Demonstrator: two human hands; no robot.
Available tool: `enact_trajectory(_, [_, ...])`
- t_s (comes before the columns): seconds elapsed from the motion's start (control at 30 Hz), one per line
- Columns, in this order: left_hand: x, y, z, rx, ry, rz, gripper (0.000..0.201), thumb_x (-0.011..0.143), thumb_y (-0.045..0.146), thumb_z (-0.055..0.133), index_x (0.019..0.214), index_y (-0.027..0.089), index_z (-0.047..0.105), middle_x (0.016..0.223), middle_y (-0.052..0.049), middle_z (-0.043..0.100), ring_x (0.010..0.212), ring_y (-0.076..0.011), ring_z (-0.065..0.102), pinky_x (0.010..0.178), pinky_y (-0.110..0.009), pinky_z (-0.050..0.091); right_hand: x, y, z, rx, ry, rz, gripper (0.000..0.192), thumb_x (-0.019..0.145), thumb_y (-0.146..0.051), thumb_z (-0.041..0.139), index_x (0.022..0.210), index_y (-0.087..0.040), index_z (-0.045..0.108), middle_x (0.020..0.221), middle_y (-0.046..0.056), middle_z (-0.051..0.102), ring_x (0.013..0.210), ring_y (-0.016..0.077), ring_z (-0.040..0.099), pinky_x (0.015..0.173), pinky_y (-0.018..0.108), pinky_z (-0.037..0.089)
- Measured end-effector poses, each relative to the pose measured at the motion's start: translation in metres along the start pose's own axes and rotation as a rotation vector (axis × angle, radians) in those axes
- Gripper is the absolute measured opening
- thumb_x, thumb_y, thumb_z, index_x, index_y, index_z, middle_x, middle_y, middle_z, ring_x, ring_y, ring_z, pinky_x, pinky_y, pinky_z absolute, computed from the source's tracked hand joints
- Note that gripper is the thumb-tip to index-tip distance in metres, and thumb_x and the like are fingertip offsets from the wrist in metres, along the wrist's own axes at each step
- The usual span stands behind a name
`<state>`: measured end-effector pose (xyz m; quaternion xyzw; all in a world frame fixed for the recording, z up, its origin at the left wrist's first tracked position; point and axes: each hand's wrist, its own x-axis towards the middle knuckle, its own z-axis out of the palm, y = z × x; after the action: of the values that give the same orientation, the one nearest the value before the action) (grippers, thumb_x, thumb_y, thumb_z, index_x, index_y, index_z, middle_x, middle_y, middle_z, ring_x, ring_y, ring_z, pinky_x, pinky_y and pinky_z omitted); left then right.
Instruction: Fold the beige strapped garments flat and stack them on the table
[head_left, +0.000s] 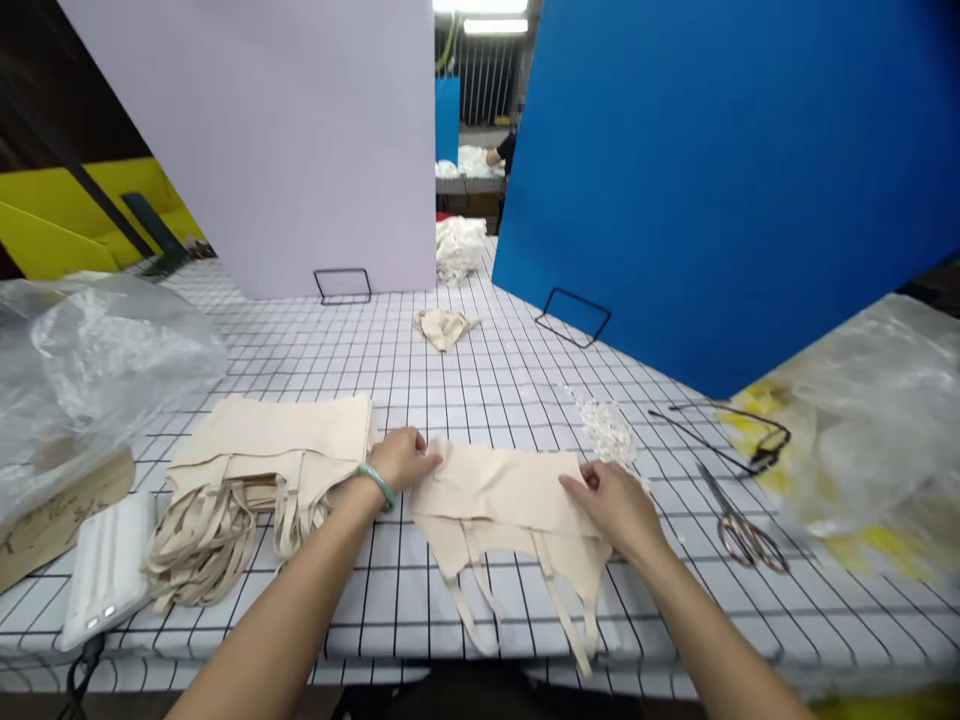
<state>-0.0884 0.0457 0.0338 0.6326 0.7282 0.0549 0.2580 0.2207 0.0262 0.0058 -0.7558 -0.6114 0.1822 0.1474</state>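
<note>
A beige strapped garment (502, 490), like a camisole top, lies flat on the checked tablecloth, its straps hanging toward the front edge. My left hand (403, 460), with a green bangle on the wrist, pinches its upper left corner. At the upper right corner, my right hand (611, 500) has thumb and fingers closed on the fabric. Just left of my left hand sits a stack of similar beige garments (285, 430), their straps bunched in front.
Scissors (742, 530), eyeglasses (742, 440) and white scraps (607, 432) lie to the right. A white device (109, 570) and plastic bag (112, 350) are at left. A beige cloth piece (443, 326) lies farther back, between a lilac panel (300, 150) and a blue panel (712, 170).
</note>
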Motion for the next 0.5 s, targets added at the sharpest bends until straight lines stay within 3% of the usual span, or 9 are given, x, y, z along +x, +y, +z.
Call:
enact_trajectory(0.1, [-0.002, 0.004, -0.001, 0.003, -0.006, 0.006, 0.017, 0.075, 0.037, 0.068, 0.073, 0.021, 0.06, 0.091, -0.007, 0.071, 0.089, -0.028, 0.065, 0.074, -0.035, 0.045, 0.0, 0.001, 0.003, 0.157, -0.041, -0.051, 0.024, 0.074, -0.047, 0.049, 0.065, -0.025, 0.046, 0.071, 0.004, 0.06, 0.071, 0.024, 0.057, 0.065, 0.035, 0.043])
enact_trajectory(0.2, [-0.002, 0.004, 0.005, -0.017, 0.043, 0.016, 0.015, 0.077, 0.022, 0.06, 0.063, 0.021, 0.054, 0.085, -0.007, 0.07, 0.085, -0.0252, 0.065, 0.071, -0.033, 0.044, -0.004, 0.006, 0.002, 0.321, -0.023, -0.015, 0.028, 0.077, -0.054, 0.048, 0.072, -0.026, 0.047, 0.065, 0.001, 0.06, 0.063, 0.023, 0.057, 0.061, 0.034, 0.044])
enact_trajectory(0.33, [-0.001, 0.004, 0.012, -0.064, 0.115, 0.007, 0.026, 0.088, 0.028, 0.047, 0.063, 0.021, 0.049, 0.086, -0.01, 0.068, 0.087, -0.0259, 0.063, 0.075, -0.036, 0.043, -0.003, 0.005, -0.001, 0.435, 0.006, 0.044, 0.031, 0.075, -0.053, 0.05, 0.087, -0.025, 0.057, 0.086, 0.006, 0.072, 0.081, 0.0265, 0.067, 0.07, 0.036, 0.048])
enact_trajectory(0.4, [0.0, 0.005, 0.013, -0.095, 0.117, 0.005, 0.025, 0.081, 0.034, 0.06, 0.063, 0.021, 0.049, 0.084, -0.009, 0.066, 0.087, -0.0277, 0.061, 0.075, -0.038, 0.043, 0.0, 0.004, -0.001, 0.45, -0.015, 0.076, 0.035, 0.075, -0.051, 0.05, 0.094, -0.024, 0.061, 0.096, 0.007, 0.074, 0.09, 0.0275, 0.068, 0.075, 0.037, 0.049])
enact_trajectory(0.5, [0.001, 0.008, 0.014, -0.172, 0.109, 0.015, 0.024, 0.069, 0.023, 0.07, 0.06, 0.02, 0.048, 0.076, -0.006, 0.061, 0.08, -0.0241, 0.058, 0.072, -0.035, 0.042, 0.004, 0.008, 0.003, 0.5, -0.032, 0.104, 0.04, 0.074, -0.051, 0.051, 0.096, -0.021, 0.065, 0.097, 0.01, 0.074, 0.091, 0.0285, 0.069, 0.078, 0.038, 0.05])
